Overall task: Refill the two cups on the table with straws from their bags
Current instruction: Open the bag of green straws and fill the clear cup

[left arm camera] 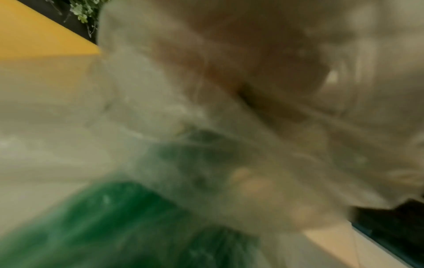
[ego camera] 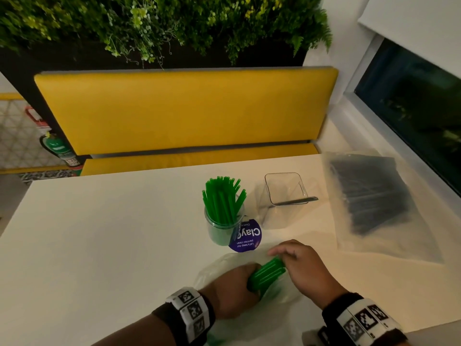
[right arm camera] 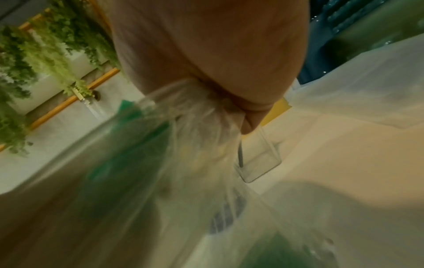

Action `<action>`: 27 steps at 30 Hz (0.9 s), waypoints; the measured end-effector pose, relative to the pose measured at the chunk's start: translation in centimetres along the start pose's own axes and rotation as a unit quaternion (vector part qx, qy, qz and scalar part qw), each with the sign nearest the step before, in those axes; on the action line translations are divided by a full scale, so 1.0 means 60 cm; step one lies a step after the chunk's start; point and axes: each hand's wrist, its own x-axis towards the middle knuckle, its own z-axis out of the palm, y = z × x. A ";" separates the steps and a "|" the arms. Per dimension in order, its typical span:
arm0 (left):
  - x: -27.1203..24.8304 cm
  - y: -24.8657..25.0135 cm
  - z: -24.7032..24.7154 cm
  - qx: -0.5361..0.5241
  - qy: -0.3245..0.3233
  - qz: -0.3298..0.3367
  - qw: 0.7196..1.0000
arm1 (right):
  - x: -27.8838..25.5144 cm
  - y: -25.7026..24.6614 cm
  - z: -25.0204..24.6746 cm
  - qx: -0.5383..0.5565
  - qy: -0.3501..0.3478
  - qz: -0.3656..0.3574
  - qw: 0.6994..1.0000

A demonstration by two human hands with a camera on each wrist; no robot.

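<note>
Green straws (ego camera: pixel 267 273) in clear bag (ego camera: pixel 219 268), near front edge of bench (ego camera: pixel 99 233), between hands | left hand (ego camera: pixel 234 290) grips bundle | right hand (ego camera: pixel 303 268) pinches bag | round cup (ego camera: pixel 223 227) just beyond

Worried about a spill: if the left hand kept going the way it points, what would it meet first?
Likely the right hand, which holds the far end of the green straw bundle that the left hand grips; depth is uncertain.
</note>
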 end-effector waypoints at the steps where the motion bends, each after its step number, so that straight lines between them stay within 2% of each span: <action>1: -0.002 0.000 -0.004 -0.027 -0.011 -0.004 1.000 | 0.000 -0.005 -0.001 0.030 -0.003 0.008 1.000; 4: -0.010 0.009 -0.020 -0.056 -0.024 0.002 0.998 | 0.000 -0.017 -0.003 0.081 -0.030 0.017 0.996; 6: -0.025 0.031 -0.037 -0.089 -0.022 0.040 0.995 | 0.004 -0.010 -0.001 0.064 -0.019 0.000 0.998; 8: -0.051 0.064 -0.070 -0.140 -0.003 0.100 0.985 | 0.010 -0.001 0.004 -0.026 0.018 -0.032 0.999; 9: -0.066 0.084 -0.094 -0.168 0.027 0.130 0.977 | 0.011 -0.003 0.006 -0.095 0.020 -0.044 0.994; 10: -0.077 0.103 -0.122 -0.205 0.083 0.158 0.962 | 0.011 -0.011 0.009 -0.160 0.012 -0.049 0.986; 11: -0.081 0.116 -0.151 -0.254 0.159 0.183 0.936 | 0.012 -0.022 0.013 -0.215 0.001 -0.057 0.975; 13: -0.072 0.127 -0.207 -0.370 0.293 0.206 0.857 | 0.017 -0.050 0.029 -0.291 -0.012 -0.091 0.952; 14: -0.058 0.125 -0.227 -0.411 0.332 0.208 0.823 | 0.022 -0.065 0.037 -0.318 -0.007 -0.111 0.942; 15: -0.042 0.123 -0.240 -0.434 0.359 0.204 0.801 | 0.030 -0.075 0.046 -0.341 0.001 -0.129 0.931; 16: -0.025 0.119 -0.246 -0.440 0.378 0.192 0.792 | 0.039 -0.084 0.054 -0.358 0.011 -0.139 0.923; 21: 0.045 0.078 -0.256 -0.394 0.462 0.130 0.784 | 0.077 -0.100 0.077 -0.344 0.026 -0.140 0.928; 23: 0.059 0.063 -0.256 -0.361 0.482 0.115 0.790 | 0.085 -0.097 0.079 -0.339 0.036 -0.148 0.928; 25: 0.068 0.041 -0.241 -0.323 0.463 0.086 0.821 | 0.086 -0.096 0.079 -0.344 0.040 -0.150 0.926; 27: 0.073 0.016 -0.217 -0.263 0.410 0.059 0.871 | 0.086 -0.098 0.079 -0.343 0.035 -0.149 0.927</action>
